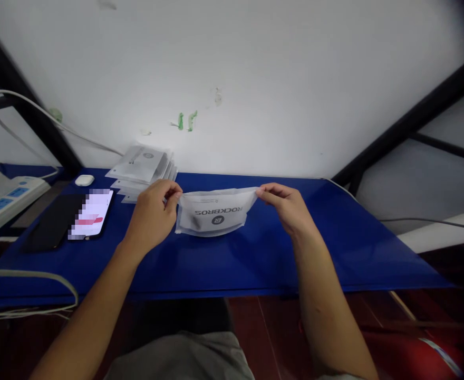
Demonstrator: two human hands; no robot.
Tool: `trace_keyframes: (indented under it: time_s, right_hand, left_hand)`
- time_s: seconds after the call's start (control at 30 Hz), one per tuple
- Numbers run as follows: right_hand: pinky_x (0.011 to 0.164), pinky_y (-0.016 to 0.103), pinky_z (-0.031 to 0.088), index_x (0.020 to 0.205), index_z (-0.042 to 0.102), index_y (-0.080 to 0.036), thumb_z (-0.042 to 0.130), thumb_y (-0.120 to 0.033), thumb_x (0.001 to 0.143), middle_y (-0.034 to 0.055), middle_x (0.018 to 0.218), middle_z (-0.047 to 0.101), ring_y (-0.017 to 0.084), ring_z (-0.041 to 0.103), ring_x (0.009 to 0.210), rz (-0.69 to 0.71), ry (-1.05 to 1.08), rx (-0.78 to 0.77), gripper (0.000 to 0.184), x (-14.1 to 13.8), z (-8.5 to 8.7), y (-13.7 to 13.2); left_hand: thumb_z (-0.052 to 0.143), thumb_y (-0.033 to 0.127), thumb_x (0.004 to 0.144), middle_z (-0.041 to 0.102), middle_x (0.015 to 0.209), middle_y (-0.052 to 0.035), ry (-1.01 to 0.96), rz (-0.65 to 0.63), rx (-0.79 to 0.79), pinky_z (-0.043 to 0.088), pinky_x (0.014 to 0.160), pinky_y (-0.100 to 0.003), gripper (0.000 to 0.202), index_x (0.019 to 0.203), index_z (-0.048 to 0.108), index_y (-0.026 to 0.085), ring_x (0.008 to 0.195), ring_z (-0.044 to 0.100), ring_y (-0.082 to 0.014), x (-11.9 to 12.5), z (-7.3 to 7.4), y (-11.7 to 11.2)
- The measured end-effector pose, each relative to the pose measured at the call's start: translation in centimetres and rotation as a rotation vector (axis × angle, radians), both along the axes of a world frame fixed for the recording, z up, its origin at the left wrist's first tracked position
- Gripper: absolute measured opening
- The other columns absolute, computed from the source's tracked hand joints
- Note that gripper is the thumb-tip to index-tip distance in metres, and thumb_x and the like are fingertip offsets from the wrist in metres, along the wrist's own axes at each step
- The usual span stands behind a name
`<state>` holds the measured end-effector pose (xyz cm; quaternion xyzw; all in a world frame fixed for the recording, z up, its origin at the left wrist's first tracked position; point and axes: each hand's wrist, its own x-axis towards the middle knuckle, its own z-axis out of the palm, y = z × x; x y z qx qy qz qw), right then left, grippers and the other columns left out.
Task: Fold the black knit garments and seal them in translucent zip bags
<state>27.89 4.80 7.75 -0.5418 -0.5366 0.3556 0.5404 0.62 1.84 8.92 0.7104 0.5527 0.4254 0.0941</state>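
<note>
A frosted white plastic bag (216, 208) with dark "ROCKBROS" print and a round logo, upside down to me, is stretched between my hands over the blue table. My left hand (156, 211) pinches its top left corner. At the top right corner, the thumb and fingers of my right hand (283, 203) are closed on the bag. Something dark shows faintly through its left part; I cannot make out what. Behind my left hand lies a stack of similar frosted bags (137, 166), against the wall.
Left on the blue table (232, 269) are a lit phone (93, 214), a black flat object (54, 221) and a white earbud case (84, 180). A power strip (12, 198) and white cables (26, 273) sit at the far left. Black metal frame bars (414, 116) rise at both sides.
</note>
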Motion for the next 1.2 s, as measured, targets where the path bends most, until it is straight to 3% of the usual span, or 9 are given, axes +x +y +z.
trace_keyframes:
  time_s: [0.3,0.57,0.73,0.87,0.97,1.03,1.2]
  right_hand:
    - [0.058,0.028,0.039,0.065,0.068,-0.021,0.073,-0.03,0.062,-0.0029,0.062,0.058,0.011,0.047,0.06,-0.114,0.017,0.191,0.011,-0.9,1.3,0.1]
    - [0.065,0.031,0.045,0.072,0.065,-0.021,0.069,-0.03,0.071,-0.0016,0.07,0.059,0.013,0.054,0.068,-0.166,-0.064,0.364,0.01,-1.9,3.0,1.0]
    - [0.069,0.034,0.048,0.08,0.064,-0.023,0.064,-0.038,0.08,0.0011,0.079,0.062,0.016,0.058,0.077,-0.159,-0.151,0.44,0.015,-2.3,3.8,2.0]
    - [0.072,0.033,0.049,0.092,0.065,-0.024,0.06,-0.04,0.082,0.0022,0.088,0.064,0.017,0.06,0.084,-0.171,-0.16,0.45,0.02,-2.9,3.4,2.5]
    - [0.073,0.033,0.049,0.096,0.065,-0.023,0.06,-0.036,0.081,0.0029,0.088,0.065,0.017,0.061,0.082,-0.16,-0.142,0.361,0.021,-3.6,1.4,2.4]
    - [0.071,0.033,0.049,0.091,0.066,-0.021,0.059,-0.034,0.08,0.0036,0.082,0.067,0.017,0.061,0.077,-0.092,-0.182,0.268,0.019,-4.2,-0.7,2.0]
    - [0.072,0.034,0.049,0.089,0.067,-0.019,0.055,-0.032,0.082,0.0061,0.087,0.07,0.019,0.063,0.079,0.11,-0.413,0.165,0.02,-5.7,-6.0,0.8]
  left_hand:
    - [0.051,0.016,0.084,0.064,0.081,0.001,-0.038,0.016,0.191,0.048,0.065,-0.025,0.011,0.084,0.061,0.021,0.075,0.059,-0.0129,0.2,2.5,-1.0]
    - [0.053,0.02,0.086,0.065,0.089,0.0016,-0.076,0.098,0.289,0.049,0.068,-0.024,0.009,0.089,0.061,0.023,0.079,0.06,-0.0123,-0.1,3.6,-1.1]
    - [0.052,0.021,0.087,0.065,0.089,0.0034,-0.106,0.149,0.343,0.049,0.071,-0.022,0.01,0.088,0.061,0.023,0.083,0.061,-0.0113,0.0,4.9,-1.1]
    - [0.053,0.021,0.086,0.065,0.085,0.002,-0.129,0.227,0.386,0.047,0.067,-0.021,0.009,0.087,0.063,0.02,0.079,0.06,-0.0102,-0.6,5.5,-1.4]
    - [0.055,0.023,0.086,0.064,0.081,0.0014,-0.197,0.317,0.332,0.047,0.067,-0.021,0.01,0.089,0.063,0.018,0.076,0.06,-0.0101,-2.2,3.9,-2.0]
    - [0.059,0.025,0.082,0.061,0.076,0.0026,-0.309,0.37,0.25,0.048,0.063,-0.022,0.01,0.087,0.062,0.018,0.068,0.059,-0.01,-3.5,1.8,-2.8]
    - [0.061,0.023,0.077,0.058,0.065,0.0052,-0.54,0.514,-0.131,0.052,0.06,-0.027,0.008,0.083,0.057,0.021,0.058,0.058,-0.0121,-6.1,-4.3,-5.8]
